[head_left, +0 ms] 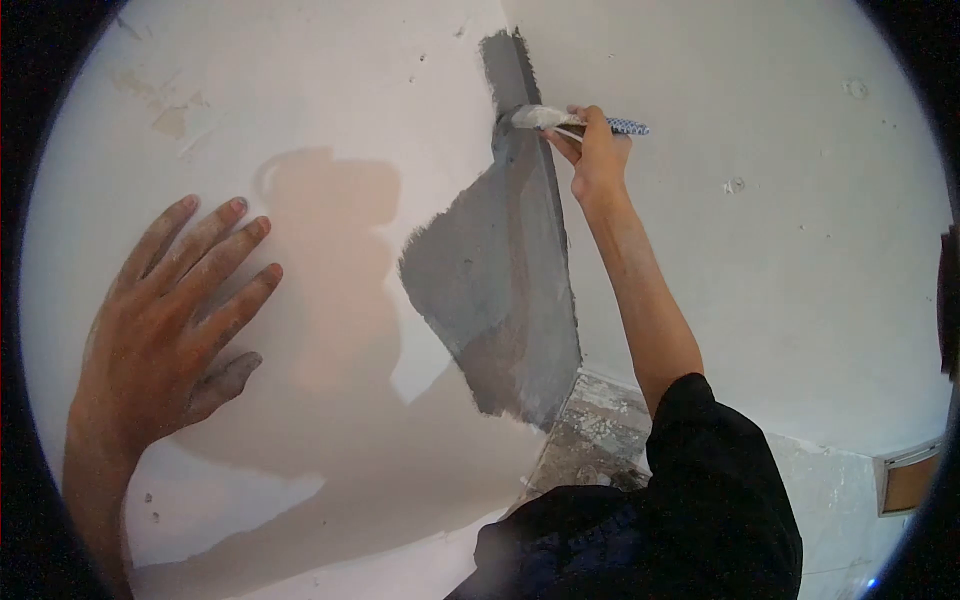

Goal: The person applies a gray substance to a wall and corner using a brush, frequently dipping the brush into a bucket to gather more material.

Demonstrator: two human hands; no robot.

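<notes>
My left hand (175, 325) is at the left of the head view, fingers spread over the white wall (330, 60). Nothing is in it. Up near the corner, my right hand (597, 155) grips a paintbrush (540, 118) with pale bristles and a blue-and-white patterned handle that points right. The bristles overlap the narrow upper part of a dark grey coated patch (470, 260). That patch runs down along the corner, broadens to the left and has ragged edges. Its tone is uneven, with a browner band lower down.
A second pale wall (760, 280) meets the first at the corner. Below is a stained, paint-spattered floor (600, 430). My black sleeve and shirt (650, 520) fill the lower right. A brown-panelled frame (908, 480) stands at the far right. Shadows fall across the left wall.
</notes>
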